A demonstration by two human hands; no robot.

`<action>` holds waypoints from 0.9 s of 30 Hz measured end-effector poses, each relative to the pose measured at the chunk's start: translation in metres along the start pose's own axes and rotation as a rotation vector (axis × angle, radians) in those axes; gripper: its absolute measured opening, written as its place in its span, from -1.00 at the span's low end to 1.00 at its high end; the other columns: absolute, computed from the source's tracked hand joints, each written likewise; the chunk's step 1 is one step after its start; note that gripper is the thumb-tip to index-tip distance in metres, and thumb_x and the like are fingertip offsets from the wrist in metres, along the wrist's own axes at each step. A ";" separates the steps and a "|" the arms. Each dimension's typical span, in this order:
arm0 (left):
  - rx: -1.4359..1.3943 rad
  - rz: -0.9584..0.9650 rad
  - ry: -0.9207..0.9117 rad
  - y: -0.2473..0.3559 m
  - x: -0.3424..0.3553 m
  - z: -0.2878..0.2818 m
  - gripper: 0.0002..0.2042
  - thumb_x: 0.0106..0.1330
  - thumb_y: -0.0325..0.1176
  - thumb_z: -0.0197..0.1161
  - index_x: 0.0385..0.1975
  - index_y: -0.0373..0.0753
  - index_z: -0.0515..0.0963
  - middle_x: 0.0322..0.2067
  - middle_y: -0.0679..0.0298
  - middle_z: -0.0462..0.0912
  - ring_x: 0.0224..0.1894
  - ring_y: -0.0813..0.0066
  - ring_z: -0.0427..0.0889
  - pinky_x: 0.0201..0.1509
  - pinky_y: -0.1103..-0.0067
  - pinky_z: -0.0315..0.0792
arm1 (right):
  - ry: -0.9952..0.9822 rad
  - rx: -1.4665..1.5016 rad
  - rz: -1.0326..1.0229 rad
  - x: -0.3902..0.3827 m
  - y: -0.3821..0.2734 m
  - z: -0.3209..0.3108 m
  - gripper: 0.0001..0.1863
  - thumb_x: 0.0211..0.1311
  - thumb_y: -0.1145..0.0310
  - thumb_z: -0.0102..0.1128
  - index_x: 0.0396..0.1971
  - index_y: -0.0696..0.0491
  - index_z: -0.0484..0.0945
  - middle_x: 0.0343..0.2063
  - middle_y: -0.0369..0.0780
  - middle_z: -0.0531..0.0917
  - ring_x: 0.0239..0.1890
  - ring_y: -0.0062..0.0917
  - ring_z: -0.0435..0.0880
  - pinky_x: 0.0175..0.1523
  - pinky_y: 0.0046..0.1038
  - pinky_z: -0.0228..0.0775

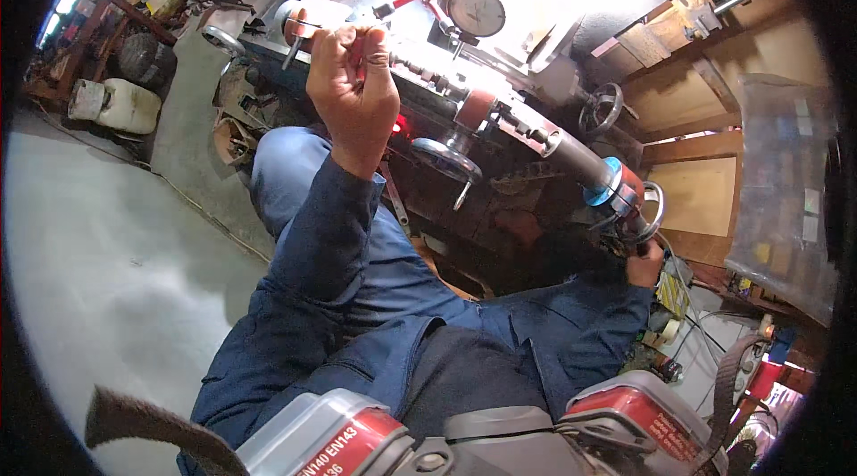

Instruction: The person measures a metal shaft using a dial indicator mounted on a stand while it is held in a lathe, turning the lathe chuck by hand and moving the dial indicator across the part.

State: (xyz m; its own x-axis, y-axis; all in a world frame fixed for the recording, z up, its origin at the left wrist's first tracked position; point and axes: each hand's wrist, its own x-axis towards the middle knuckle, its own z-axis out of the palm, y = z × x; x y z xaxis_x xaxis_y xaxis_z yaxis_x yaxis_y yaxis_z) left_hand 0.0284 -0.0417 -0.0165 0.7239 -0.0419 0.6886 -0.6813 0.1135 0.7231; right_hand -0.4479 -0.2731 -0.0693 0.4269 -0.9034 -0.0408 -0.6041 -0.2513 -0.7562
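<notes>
My left hand [353,87] is raised at the left end of a long machine bed [420,79], its fingers closed by a small red part that they mostly hide. Just left of it sits a red-painted fitting [303,16]. A round dial gauge [475,12] on a jointed holder stands above the bed, with a handwheel [442,159] below. At the bed's right end, my right hand [644,263] is low beside another handwheel [656,208] and a blue ring [607,181], its fingers curled on something dark that I cannot make out.
A cluttered shelf [116,7] and white plastic containers [125,105] are at the left, beside grey floor [134,235]. Wooden panels [696,190] and a plastic sheet [781,190] stand at the right, above cables [687,297]. Respirator filters [339,436] hang at the lower edge.
</notes>
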 end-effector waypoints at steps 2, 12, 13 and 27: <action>0.003 -0.011 -0.007 0.002 0.001 -0.001 -0.91 0.33 -0.46 0.23 -0.36 -0.34 0.50 -0.46 0.27 0.49 -0.47 0.58 0.48 -0.37 0.65 0.39 | 0.006 -0.097 -0.089 -0.008 0.005 -0.008 -0.73 0.24 0.47 0.22 -0.07 0.22 0.57 -0.19 -0.24 0.67 -0.16 -0.50 0.62 0.00 -0.48 0.43; -0.040 -0.081 -0.045 0.003 -0.001 -0.001 -0.88 0.33 -0.42 0.25 -0.36 -0.33 0.51 -0.51 0.30 0.50 -0.51 0.62 0.43 -0.42 0.65 0.34 | 0.110 0.375 -0.164 -0.004 -0.023 -0.014 -0.81 0.37 0.39 0.13 -0.16 0.18 0.57 -0.34 -0.29 0.63 -0.31 -0.68 0.52 -0.15 -0.62 0.36; -0.036 -0.075 -0.044 0.001 -0.001 -0.001 -0.88 0.33 -0.41 0.25 -0.36 -0.33 0.52 -0.51 0.30 0.49 -0.51 0.62 0.42 -0.42 0.65 0.34 | 0.137 0.371 -0.179 -0.001 -0.022 -0.013 -0.81 0.38 0.37 0.12 -0.16 0.17 0.57 -0.35 -0.30 0.62 -0.32 -0.68 0.52 -0.16 -0.62 0.36; 0.041 -0.073 -0.080 0.000 -0.002 -0.005 -0.87 0.32 -0.40 0.26 -0.39 -0.32 0.53 -0.53 0.30 0.49 -0.53 0.57 0.44 -0.43 0.60 0.34 | 0.202 0.337 -0.072 0.063 -0.018 0.001 -0.73 0.40 0.19 0.11 -0.19 0.11 0.57 -0.26 -0.30 0.63 -0.23 -0.63 0.57 -0.10 -0.54 0.46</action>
State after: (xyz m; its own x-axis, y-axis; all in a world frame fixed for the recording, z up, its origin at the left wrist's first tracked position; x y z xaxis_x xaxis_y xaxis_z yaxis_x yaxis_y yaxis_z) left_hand 0.0273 -0.0363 -0.0176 0.7620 -0.1280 0.6348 -0.6319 0.0668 0.7721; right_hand -0.4089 -0.3254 -0.0586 0.2987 -0.9462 0.1244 -0.3087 -0.2192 -0.9256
